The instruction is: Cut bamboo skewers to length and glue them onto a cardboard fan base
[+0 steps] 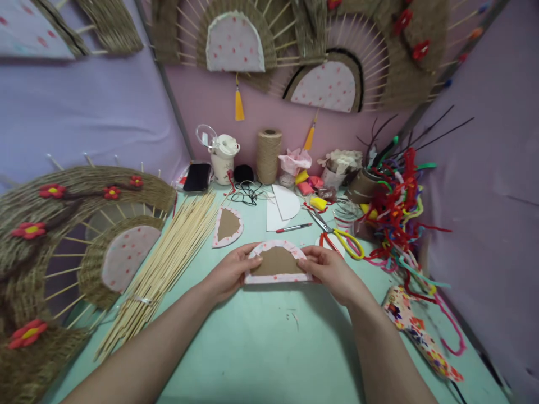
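Between my two hands is a half-round cardboard piece (278,262), brown in the middle, with pink-dotted white cloth folded over its rim. My left hand (233,269) pinches its left end, the thumb lying on the upper face. At the opposite end my right hand (328,270) grips it the same way; fingers beneath the piece are hidden. The straight edge faces me. A second cloth-edged cardboard half-round (228,226) lies on the table just beyond my left hand. Past my right hand rest scissors (337,233) with yellow handles and a red-tipped pen (293,228).
A bundle of thin wooden sticks (168,258) lies left, beside a woven fan (90,235) with red flowers. Along the back stand a white cup (223,160), a twine spool (268,157) and a phone (197,177). Colourful pipe cleaners (400,219) and a floral-covered tool (421,331) are right.
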Tool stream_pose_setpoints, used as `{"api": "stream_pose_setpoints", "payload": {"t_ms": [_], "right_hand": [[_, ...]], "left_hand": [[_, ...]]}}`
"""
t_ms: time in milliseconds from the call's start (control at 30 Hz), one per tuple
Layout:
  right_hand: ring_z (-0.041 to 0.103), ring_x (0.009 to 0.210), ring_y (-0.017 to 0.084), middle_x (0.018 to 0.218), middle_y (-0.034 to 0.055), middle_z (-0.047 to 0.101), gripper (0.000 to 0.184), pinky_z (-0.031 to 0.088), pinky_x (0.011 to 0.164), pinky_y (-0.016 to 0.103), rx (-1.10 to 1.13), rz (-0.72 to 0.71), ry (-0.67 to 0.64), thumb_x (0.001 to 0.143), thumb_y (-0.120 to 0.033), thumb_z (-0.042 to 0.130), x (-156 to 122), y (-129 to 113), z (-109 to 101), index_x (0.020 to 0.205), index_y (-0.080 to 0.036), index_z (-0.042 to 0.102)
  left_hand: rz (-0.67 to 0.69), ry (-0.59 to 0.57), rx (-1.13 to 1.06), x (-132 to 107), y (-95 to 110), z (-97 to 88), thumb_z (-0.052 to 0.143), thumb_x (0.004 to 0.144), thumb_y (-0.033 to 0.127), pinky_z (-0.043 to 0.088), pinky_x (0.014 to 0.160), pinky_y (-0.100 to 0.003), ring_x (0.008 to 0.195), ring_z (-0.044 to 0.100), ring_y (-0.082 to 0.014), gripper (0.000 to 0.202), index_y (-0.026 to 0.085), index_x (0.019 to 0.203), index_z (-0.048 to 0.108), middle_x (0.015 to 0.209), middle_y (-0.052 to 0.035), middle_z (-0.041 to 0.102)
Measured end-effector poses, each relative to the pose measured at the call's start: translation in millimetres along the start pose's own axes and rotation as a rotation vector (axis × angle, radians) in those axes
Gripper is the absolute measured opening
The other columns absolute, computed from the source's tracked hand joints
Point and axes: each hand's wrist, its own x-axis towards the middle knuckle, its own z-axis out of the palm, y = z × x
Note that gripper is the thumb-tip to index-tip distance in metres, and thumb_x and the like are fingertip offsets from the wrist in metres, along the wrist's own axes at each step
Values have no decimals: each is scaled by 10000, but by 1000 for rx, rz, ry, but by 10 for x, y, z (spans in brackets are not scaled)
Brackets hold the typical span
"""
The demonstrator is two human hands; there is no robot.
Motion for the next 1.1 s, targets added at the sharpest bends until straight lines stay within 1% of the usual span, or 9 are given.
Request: {"api": "stream_pose_setpoints", "payload": {"t_ms": [133,233,300,400,533,667,800,900,1100], "right_hand": [[450,542,87,643,-33,564,314,296,489,211,-169,2,-49,669,-416,677,-19,15,28,822,-154,595],[465,545,104,621,-24,566,277,304,500,229,-375,-5,-98,742,-438,605,-26,63,46,761,-164,578],[504,580,130,636,-4,596,289,321,525,247,-564,-32,-41,779,-458,561,-16,110,41,738,-173,581],[575,687,174,741,22,660,275,356,586,271,-758,-94,59,807,-463,530,14,181,29,797,-194,586],[607,770,196,834,28,679,281,385,645,283,-829,-130,-7,847,-482,478,1,206,72,891,-221,573],[604,771,208,826,30,667,269,363,632,284,-937,-128,-31,870,-477,445,-66,161,148,892,-235,559],[597,746,208,810,28,661,231,326,606,283,-1006,-108,-23,883,-444,432,-97,132,165,872,-242,542],[593,734,204,800,24,659,212,315,594,280,-1018,-106,-22,887,-429,434,-108,128,158,857,-242,528],[598,762,212,817,28,663,205,307,590,283,-1022,-111,-25,895,-414,430,-145,95,174,832,-240,519]], "left_hand": [[286,216,255,26,-40,12,697,774,315,453,965,-348,1143,584,-227,510,159,1233,536,1226,-140,629],[433,307,412,41,-43,-6,641,799,295,415,1029,-357,1182,560,-213,421,152,1186,560,1230,-136,625],[481,365,552,34,12,-64,594,822,281,432,1009,-341,1149,579,-200,367,163,1169,580,1215,-117,635],[493,530,844,-22,212,-266,556,826,263,487,890,-304,1032,623,-190,320,167,1125,616,1164,-96,657],[270,765,1345,-195,568,-681,555,802,242,465,831,-305,939,627,-210,283,140,1047,654,1064,-109,682],[-42,930,1594,-368,774,-953,530,795,217,437,763,-309,909,635,-246,240,100,951,669,957,-160,690],[-202,928,1707,-429,812,-988,513,793,215,418,703,-293,862,644,-241,200,107,831,678,911,-166,696],[-259,912,1752,-428,832,-968,512,795,219,423,704,-290,871,650,-243,219,109,854,692,917,-167,705],[-321,969,1809,-442,903,-960,492,810,253,450,765,-299,965,651,-266,296,123,970,704,1015,-168,708]]}}
